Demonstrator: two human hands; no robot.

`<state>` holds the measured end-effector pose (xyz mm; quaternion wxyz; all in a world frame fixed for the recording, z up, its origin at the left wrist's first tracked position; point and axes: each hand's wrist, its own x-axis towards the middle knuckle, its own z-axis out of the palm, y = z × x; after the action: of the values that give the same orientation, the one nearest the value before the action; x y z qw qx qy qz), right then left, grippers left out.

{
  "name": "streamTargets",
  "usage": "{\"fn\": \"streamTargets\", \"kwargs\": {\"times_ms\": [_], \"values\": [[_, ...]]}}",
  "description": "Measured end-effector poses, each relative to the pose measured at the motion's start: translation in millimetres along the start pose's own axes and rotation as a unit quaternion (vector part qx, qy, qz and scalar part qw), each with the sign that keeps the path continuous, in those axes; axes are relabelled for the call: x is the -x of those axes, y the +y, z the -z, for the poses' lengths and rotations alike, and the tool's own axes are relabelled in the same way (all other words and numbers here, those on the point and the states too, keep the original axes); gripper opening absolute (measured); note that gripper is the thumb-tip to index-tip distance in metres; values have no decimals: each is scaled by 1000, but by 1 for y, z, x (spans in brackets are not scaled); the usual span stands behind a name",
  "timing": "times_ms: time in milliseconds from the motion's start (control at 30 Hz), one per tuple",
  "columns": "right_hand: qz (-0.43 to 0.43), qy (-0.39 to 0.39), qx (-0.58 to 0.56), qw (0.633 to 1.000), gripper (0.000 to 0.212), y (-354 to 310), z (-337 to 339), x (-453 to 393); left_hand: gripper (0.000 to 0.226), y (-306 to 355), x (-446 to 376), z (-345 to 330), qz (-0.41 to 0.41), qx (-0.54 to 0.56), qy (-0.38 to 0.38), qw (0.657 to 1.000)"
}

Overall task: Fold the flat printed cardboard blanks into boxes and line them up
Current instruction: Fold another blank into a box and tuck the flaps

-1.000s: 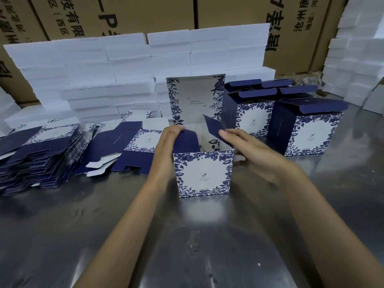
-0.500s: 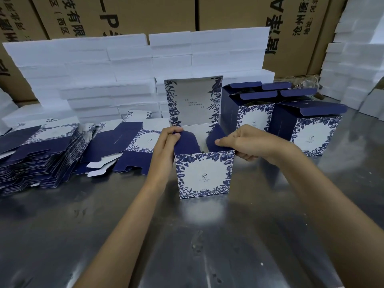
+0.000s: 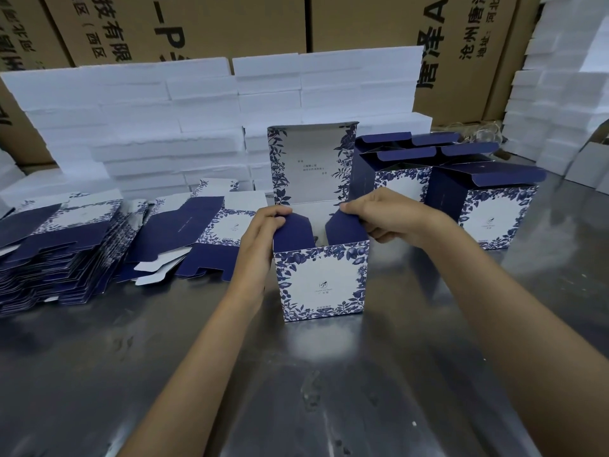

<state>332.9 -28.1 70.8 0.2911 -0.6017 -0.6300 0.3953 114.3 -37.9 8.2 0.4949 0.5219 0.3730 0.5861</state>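
A blue-and-white floral box (image 3: pixel 321 280) stands upright on the steel table in front of me, its lid flap (image 3: pixel 311 163) raised at the back. My left hand (image 3: pixel 262 237) curls over the box's left navy side flap and presses it inward. On the other side, my right hand (image 3: pixel 384 211) pinches the right navy flap, which is folded in over the opening. Folded boxes (image 3: pixel 487 212) stand in a group just right of it. Flat printed blanks (image 3: pixel 62 245) lie stacked at the left.
White foam slabs (image 3: pixel 204 120) are piled behind the boxes, with more foam (image 3: pixel 560 103) at the right. Large brown cartons (image 3: pixel 362 24) form the back wall. Loose blanks (image 3: pixel 194 239) lie spread between the stack and my left hand. The steel table (image 3: pixel 296 390) stretches toward me.
My right hand moved in from the box's right side, took the right flap and folded it down over the opening. My left hand stayed on the left flap.
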Motion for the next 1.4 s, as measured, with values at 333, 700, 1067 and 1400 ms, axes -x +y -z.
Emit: {"fn": "streamTargets", "kwargs": {"times_ms": [333, 700, 1067, 1400], "values": [[117, 141, -197, 963, 26, -5, 8, -7, 34, 0, 2, -4, -7, 1, 20, 1000], [70, 72, -10, 995, 40, -7, -4, 0, 38, 1, 0, -10, 106, 49, 52, 992], [-23, 49, 18, 998, 10, -39, -24, -10, 18, 39, -35, -18, 75, -161, 3, 984], [-10, 92, -58, 994, 24, -32, -43, -17, 15, 42, -49, -30, 94, -293, -7, 951]]}}
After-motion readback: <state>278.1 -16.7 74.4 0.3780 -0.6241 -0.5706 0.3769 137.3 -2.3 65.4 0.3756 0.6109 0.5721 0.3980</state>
